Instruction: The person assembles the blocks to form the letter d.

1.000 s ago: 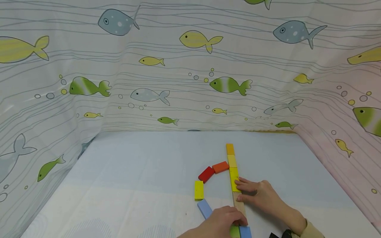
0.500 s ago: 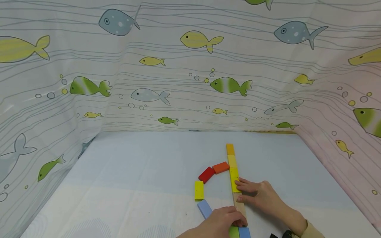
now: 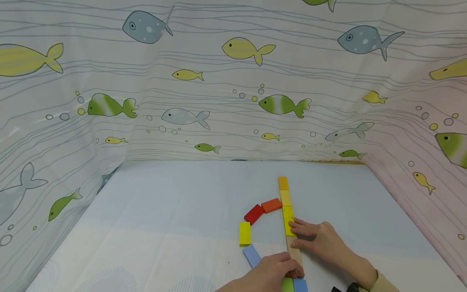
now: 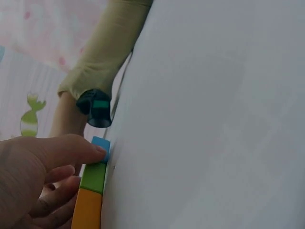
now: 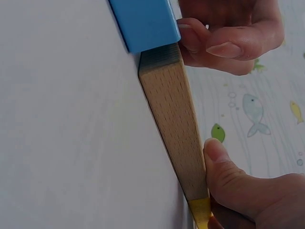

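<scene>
My left hand (image 3: 268,269) is at the near end of a row of flat blocks. It pinches a blue block (image 4: 101,143), thumb on one side in the left wrist view, fingers on the other in the right wrist view. A green block (image 4: 93,176) and an orange block (image 4: 87,210) follow it. My right hand (image 3: 322,239) lies along the row's right side. Its fingers touch a yellow block (image 3: 287,215), and its thumb rests against a plain wooden block (image 5: 174,124). The wooden block's near end meets the blue one.
Beyond the right fingertips the row continues with a pale yellow block (image 3: 285,198) and an orange-yellow block (image 3: 283,183). Left of it curve an orange block (image 3: 271,205), a red block (image 3: 253,214), a yellow block (image 3: 245,234) and a light blue block (image 3: 251,254). Fish-patterned curtains surround the white table.
The near blue block has shifted slightly left between the oldest frame and now. Both hands stay at the row, and the other visible blocks keep their arrangement.
</scene>
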Available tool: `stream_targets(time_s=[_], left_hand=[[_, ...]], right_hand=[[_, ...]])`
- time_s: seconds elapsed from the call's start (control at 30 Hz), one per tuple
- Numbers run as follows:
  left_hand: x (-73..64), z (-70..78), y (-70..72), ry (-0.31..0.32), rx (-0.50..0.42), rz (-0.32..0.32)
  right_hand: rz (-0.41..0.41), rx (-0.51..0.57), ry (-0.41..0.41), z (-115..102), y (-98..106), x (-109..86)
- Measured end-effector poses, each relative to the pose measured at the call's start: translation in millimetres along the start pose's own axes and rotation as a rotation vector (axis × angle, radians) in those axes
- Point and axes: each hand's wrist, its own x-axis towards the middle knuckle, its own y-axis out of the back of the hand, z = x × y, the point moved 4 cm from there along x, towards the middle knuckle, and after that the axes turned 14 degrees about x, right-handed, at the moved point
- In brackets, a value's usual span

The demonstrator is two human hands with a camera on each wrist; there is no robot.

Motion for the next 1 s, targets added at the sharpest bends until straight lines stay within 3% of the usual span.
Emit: stream_targets(time_s=[0.33,0.73,0.87,1.0], left_hand=[[-2.3,0.5,1.5,-0.032,0.005,0.003],[-2.6,-2.6,0.4,-0.022,-0.012,0.009],[-5.7,-2.7,3.3,-0.003,-0.004,0.053],[-13.7,-4.7,14.2,0.081,0.004,0.163]], right_hand=[[0.005,0.013,0.016,1,-2,0.0],[0.018,0.001,0.04,1,-3,2.2],[0.058,-0.051,0.075,-1,-3,0.3],[0.146,-0.068,0.196,-7,4,-1.9]])
